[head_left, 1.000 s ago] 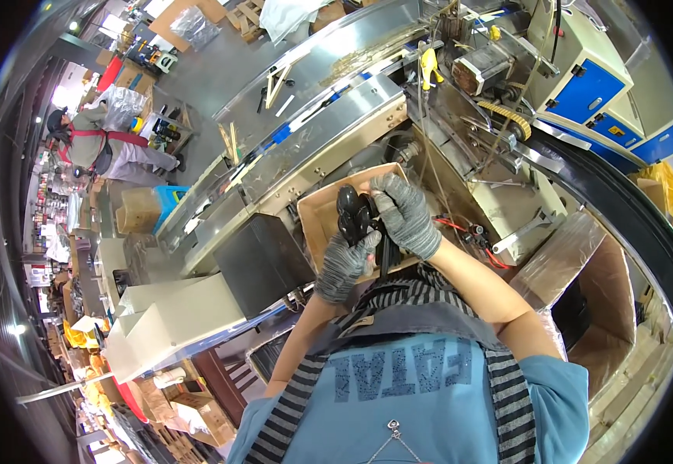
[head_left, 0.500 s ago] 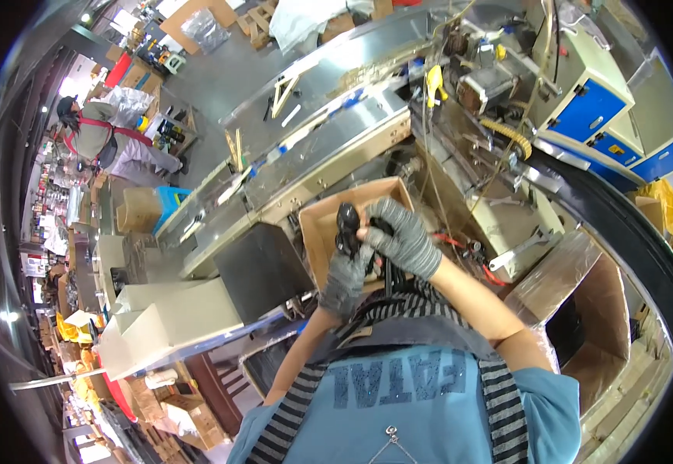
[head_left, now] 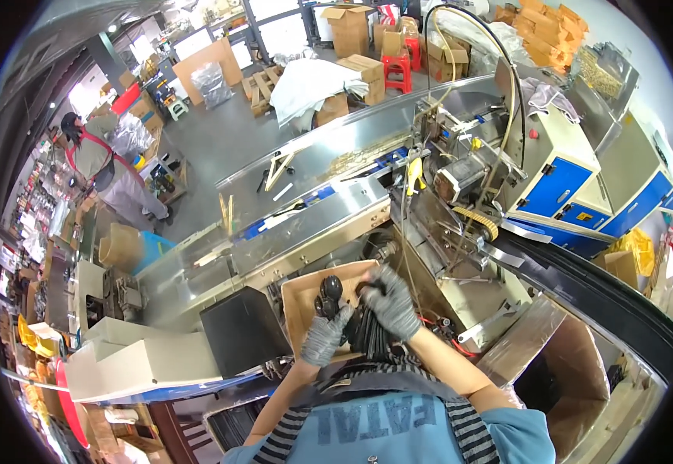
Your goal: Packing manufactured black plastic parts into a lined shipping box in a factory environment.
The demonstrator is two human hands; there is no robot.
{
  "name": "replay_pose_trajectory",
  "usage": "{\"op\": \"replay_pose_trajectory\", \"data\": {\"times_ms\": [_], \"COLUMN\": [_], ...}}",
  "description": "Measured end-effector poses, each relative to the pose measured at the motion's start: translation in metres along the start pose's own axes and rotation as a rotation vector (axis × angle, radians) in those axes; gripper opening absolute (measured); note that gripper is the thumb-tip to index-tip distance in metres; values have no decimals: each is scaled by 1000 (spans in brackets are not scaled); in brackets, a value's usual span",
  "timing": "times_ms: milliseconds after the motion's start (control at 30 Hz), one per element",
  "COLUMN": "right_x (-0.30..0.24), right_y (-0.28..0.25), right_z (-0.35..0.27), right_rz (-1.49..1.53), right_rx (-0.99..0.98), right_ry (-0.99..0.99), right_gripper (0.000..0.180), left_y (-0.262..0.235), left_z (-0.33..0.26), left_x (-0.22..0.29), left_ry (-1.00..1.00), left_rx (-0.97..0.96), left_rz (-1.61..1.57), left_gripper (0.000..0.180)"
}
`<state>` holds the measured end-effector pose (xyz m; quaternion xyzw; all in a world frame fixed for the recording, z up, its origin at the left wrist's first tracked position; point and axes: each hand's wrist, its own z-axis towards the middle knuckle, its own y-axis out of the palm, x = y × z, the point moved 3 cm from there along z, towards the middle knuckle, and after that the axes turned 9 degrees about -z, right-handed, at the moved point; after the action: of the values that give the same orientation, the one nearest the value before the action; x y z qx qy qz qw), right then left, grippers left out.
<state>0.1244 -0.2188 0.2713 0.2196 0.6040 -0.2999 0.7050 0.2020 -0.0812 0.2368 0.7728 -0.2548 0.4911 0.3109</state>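
Observation:
Both hands wear grey knitted gloves over an open cardboard box in front of my body. My left hand is closed around a bunch of glossy black spoons, their rounded ends pointing up and away from me. Just right of it, my right hand has its fingers curled on a small dark piece that they mostly hide; its kind cannot be made out. More long, thin black pieces lie bundled in the near part of the box, below and between my hands.
A metal-topped machine runs along beyond the box, with a black panel at left. To the right are a wrench, a dark conveyor belt and a large open carton. Another person stands far left.
The view has tilted up, showing more of the far room. My hands, close together before, are now apart, the right one away from the spoons in my left.

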Motion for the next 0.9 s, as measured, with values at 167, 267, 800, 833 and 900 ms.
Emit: {"op": "replay_pose_trajectory", "data": {"times_ms": [167, 267, 800, 833, 900], "right_x": [-10, -10, 1, 3, 0], "right_y": [0, 7, 8, 7, 6], "right_z": [18, 15, -6, -6, -7], "right_rz": [-359, -286, 34, 4, -38], "right_rx": [8, -157, -274, -246, -198], "right_ry": [-402, -174, 66, 99, 49], "right_gripper": [18, 18, 26, 24, 24], "left_y": [0, 4, 4, 1, 0], "left_z": [12, 5, -15, -12, -11], "left_x": [-17, 4, 10, 1, 0], "left_ry": [265, 272, -107, -106, 702], "left_rx": [-62, -90, -185, -186, -171], "left_rz": [864, 937, -11, -12, 794], "left_gripper": [23, 29, 15, 15, 21]}}
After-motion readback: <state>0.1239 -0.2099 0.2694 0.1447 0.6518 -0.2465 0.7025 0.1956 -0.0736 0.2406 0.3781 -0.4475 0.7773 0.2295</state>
